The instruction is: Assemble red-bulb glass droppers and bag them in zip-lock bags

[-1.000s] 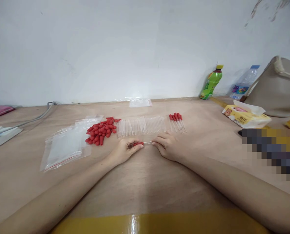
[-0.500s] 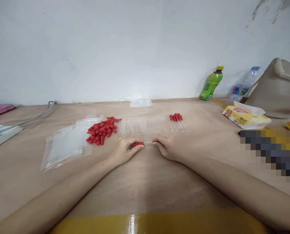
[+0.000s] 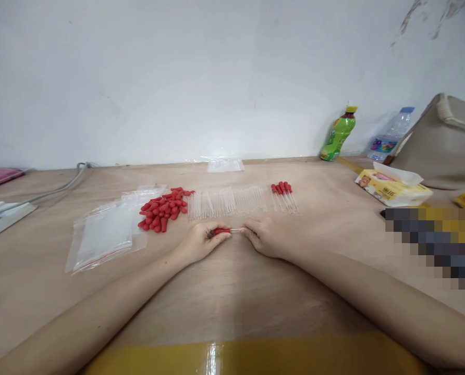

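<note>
My left hand [image 3: 201, 242] is closed around a red rubber bulb [image 3: 223, 230], its open end pointing right. A thin clear dropper tube [image 3: 235, 230] reaches from the bulb to my right hand [image 3: 260, 237], whose thumb and fingers pinch it. How deep the tube sits inside the bulb is hidden. Beyond my left hand lies a heap of red rubber bulbs [image 3: 162, 208]. A row of clear dropper tubes [image 3: 228, 201] is spread behind both hands. Several droppers with red bulbs fitted [image 3: 283, 195] lie together behind my right hand.
Clear zip bags [image 3: 103, 234] lie at left, and another bag [image 3: 224, 165] is by the wall. A cable [image 3: 56, 192] runs at far left. At right are a green bottle [image 3: 339, 134], a clear bottle [image 3: 392, 135], a tissue pack [image 3: 392, 190] and a beige bag [image 3: 439, 146].
My right hand has shifted slightly left along the dropper tube, so less of the tube shows between my hands. My left hand has stayed in place.
</note>
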`<state>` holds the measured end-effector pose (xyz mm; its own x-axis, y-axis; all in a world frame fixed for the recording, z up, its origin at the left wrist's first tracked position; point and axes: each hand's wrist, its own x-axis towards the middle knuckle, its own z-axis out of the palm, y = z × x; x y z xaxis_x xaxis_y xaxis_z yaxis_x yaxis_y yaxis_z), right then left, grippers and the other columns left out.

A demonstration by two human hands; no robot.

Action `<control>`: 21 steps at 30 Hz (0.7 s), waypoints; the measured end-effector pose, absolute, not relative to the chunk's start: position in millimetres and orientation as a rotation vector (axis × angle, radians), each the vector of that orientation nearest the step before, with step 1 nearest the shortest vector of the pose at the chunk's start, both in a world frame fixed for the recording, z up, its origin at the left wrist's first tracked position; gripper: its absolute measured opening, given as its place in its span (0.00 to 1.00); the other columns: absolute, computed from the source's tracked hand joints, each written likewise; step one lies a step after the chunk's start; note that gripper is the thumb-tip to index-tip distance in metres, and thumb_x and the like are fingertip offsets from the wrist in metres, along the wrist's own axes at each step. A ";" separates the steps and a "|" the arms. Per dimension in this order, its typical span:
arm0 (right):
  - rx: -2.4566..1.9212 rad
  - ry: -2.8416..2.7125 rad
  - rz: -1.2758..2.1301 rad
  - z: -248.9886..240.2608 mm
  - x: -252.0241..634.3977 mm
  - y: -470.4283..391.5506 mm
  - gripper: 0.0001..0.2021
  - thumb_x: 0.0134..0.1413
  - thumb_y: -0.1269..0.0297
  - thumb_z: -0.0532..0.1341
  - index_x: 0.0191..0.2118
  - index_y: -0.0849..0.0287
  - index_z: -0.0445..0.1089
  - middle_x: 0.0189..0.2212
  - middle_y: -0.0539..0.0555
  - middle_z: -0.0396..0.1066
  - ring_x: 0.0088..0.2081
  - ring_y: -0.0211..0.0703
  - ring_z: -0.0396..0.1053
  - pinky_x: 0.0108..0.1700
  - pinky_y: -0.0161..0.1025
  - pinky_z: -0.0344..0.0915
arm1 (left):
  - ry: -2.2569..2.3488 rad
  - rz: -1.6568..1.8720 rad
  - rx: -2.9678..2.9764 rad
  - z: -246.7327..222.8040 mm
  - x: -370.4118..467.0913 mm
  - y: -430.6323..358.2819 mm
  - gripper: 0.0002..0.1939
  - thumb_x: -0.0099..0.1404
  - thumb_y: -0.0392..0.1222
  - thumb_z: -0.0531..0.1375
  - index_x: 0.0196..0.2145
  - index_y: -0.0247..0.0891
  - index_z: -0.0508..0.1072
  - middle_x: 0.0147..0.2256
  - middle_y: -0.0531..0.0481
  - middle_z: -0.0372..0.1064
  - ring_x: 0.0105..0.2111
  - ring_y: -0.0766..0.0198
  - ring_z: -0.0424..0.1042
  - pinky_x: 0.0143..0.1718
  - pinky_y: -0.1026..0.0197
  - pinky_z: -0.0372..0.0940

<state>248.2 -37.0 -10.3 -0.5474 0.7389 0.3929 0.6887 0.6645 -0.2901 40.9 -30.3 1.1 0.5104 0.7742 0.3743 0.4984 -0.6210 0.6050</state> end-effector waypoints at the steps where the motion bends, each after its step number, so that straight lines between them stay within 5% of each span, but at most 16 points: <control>1: -1.099 -2.413 0.120 -7.5 248.6 -37.5 0.12 0.59 0.64 0.49 0.30 0.61 0.67 0.27 0.52 0.67 0.28 0.36 0.61 0.31 0.33 0.55 | 1.062 0.866 2.327 1.1 40.7 -29.5 0.10 0.59 0.43 0.57 0.36 0.36 0.73 0.33 0.48 0.73 0.31 0.64 0.71 0.34 0.62 0.68; 7: -1.270 -2.276 0.081 19.8 269.4 -29.7 0.10 0.54 0.68 0.53 0.26 0.62 0.68 0.28 0.54 0.66 0.29 0.36 0.62 0.31 0.32 0.55 | 1.113 0.870 2.194 -3.3 37.7 -22.5 0.23 0.55 0.45 0.60 0.48 0.35 0.65 0.35 0.47 0.67 0.26 0.69 0.67 0.30 0.63 0.67; 14: -1.879 -1.790 0.044 38.7 314.0 20.7 0.14 0.48 0.60 0.55 0.18 0.61 0.65 0.16 0.52 0.65 0.22 0.38 0.62 0.25 0.33 0.51 | 1.120 0.808 2.270 -2.0 38.9 -21.6 0.15 0.57 0.43 0.58 0.41 0.34 0.69 0.29 0.49 0.65 0.27 0.68 0.65 0.28 0.64 0.64; 21: -2.116 -1.724 0.062 19.9 314.8 33.4 0.16 0.49 0.56 0.52 0.23 0.60 0.70 0.25 0.59 0.70 0.28 0.45 0.67 0.26 0.36 0.53 | 1.135 0.793 2.309 -0.3 38.4 -23.3 0.13 0.58 0.43 0.58 0.39 0.35 0.71 0.30 0.49 0.65 0.27 0.68 0.65 0.28 0.64 0.63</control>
<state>314.8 33.4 19.9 0.2349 0.9471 0.2188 0.9288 -0.1523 -0.3378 38.4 -23.3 -0.3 0.4971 0.8152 0.2974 0.5595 -0.5631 0.6082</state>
